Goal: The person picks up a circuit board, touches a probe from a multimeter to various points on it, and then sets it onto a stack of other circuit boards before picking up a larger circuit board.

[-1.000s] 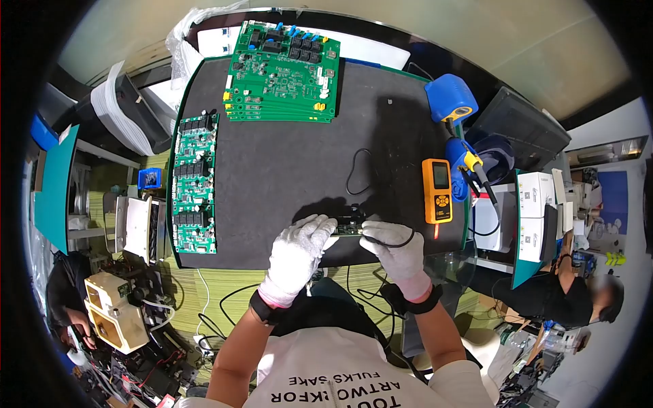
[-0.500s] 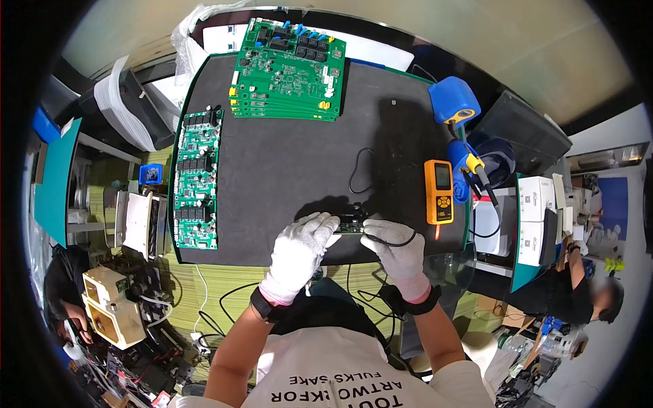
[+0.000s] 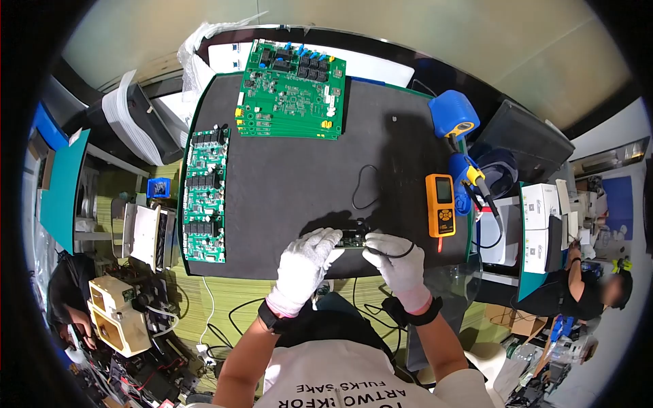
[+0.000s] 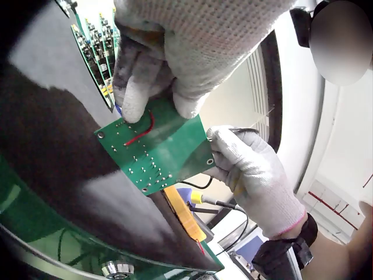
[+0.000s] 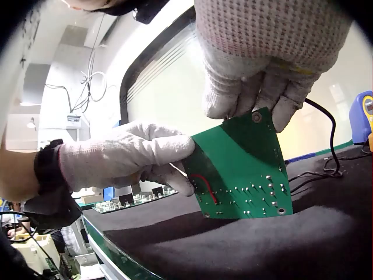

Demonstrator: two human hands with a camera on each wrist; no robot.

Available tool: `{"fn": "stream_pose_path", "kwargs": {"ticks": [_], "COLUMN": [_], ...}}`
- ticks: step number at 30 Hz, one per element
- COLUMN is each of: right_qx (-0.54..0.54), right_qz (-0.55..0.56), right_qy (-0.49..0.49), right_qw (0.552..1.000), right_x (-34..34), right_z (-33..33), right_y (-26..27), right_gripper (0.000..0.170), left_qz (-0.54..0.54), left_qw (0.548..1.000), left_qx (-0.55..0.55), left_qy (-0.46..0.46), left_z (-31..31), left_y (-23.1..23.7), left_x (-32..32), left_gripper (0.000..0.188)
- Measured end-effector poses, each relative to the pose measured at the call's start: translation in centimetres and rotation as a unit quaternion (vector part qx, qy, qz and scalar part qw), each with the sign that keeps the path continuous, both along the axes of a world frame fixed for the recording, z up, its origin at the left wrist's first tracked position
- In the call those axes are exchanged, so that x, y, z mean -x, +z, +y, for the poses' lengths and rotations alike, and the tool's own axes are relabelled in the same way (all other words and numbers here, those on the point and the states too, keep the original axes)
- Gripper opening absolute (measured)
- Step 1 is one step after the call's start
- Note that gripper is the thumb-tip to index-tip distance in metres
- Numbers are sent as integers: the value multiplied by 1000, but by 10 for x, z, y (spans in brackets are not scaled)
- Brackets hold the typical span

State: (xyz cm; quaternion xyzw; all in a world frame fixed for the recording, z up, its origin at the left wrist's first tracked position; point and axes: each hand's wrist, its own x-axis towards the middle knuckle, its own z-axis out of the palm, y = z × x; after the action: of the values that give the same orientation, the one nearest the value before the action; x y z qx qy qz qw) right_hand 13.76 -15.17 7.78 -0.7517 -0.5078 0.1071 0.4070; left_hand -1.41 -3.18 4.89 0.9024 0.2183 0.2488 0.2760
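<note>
Small green rectangular circuit board (image 4: 166,151): you are holding it between both hands, tilted, near the front edge of the dark grey matted worktop (image 3: 292,183); its soldered face is showing in both wrist views.
White-gloved left hand (image 3: 304,266): you are pinching one edge between thumb and fingers.
White-gloved right hand (image 3: 398,266): you are gripping the opposite edge, with the thin black cable (image 5: 334,134) running past your fingers; whether it is joining the board is hidden.
Slip risk: smooth board and knit gloves are probably giving limited feel, so a loosening pinch could be dropping it.
Red insulated wire (image 4: 140,137): it is lying close to your left fingertips; a shifting grip could be snagging it and straining its joints.
Cable risk: its loop is trailing onto the worktop, so a sideways pull could be twisting the board.
Small blue plastic bin (image 3: 158,188): it is standing left of the worktop, holding dark small items, unidentifiable.
Blue tool holder (image 3: 462,204): it is carrying the yellow-and-black handled tool (image 3: 474,175).
White cardboard boxes (image 3: 537,199): they are standing at right; contents not showing.
</note>
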Motion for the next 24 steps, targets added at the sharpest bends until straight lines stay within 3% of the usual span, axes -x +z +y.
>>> {"fn": "stream_pose_path", "kwargs": {"ticks": [7, 12, 19, 21, 22, 24], "right_qx": [2, 10, -2, -54, -55, -19], "right_qz": [-24, -121, -148, 2, 2, 222], "right_qy": [14, 54, 62, 81, 82, -49], "right_qw": [1000, 991, 987, 995, 995, 974], "right_x": [1, -1, 2, 3, 4, 7], "right_z": [-1, -7, -18, -22, -25, -32], "right_y": [4, -3, -11, -11, -9, -7], "right_gripper": [15, 15, 16, 16, 16, 14], "left_qz": [-23, -41, -59, -68, -68, -31], "left_qw": [998, 997, 995, 996, 996, 999], "left_qx": [54, 58, 70, 51, 49, 30], "left_qy": [18, 16, 32, 32, 34, 29], "left_z": [-1, -5, -11, -14, -17, -23], "left_y": [2, 5, 0, -4, -5, -5], "left_x": [2, 3, 6, 8, 10, 15], "left_gripper": [37, 29, 24, 24, 24, 24]}}
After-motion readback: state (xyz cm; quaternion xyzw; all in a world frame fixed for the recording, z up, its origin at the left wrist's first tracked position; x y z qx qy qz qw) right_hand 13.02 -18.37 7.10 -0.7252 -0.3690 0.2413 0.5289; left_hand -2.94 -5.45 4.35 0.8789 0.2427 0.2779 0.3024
